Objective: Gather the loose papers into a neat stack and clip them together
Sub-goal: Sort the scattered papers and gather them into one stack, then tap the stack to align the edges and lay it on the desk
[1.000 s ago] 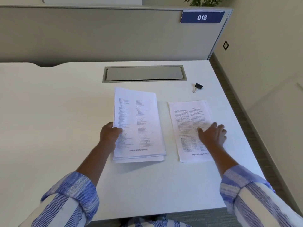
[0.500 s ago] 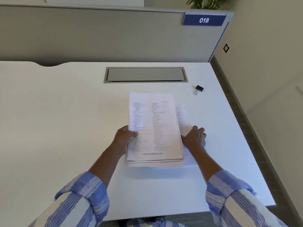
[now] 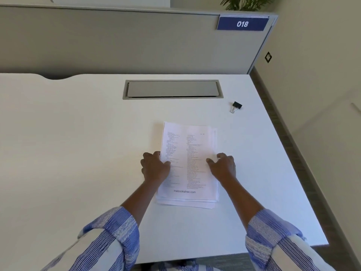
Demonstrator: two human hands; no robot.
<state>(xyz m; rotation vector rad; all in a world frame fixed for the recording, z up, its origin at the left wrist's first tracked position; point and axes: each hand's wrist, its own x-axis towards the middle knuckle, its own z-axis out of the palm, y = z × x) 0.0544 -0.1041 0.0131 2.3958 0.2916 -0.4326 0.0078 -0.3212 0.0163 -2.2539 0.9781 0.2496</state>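
My hands, left and right, press flat on the white printed paper stack, edges uneven; the black metal binder clip waits unused toward the counter's far-right corner.

The small print on the top page of the paper stack is too blurry to read. The lower sheets are hidden, with only thin edges poking out. The left hand and right hand cover bits of the page sides. The worktop is cut off at the left edge, and both striped sleeves run off the bottom.
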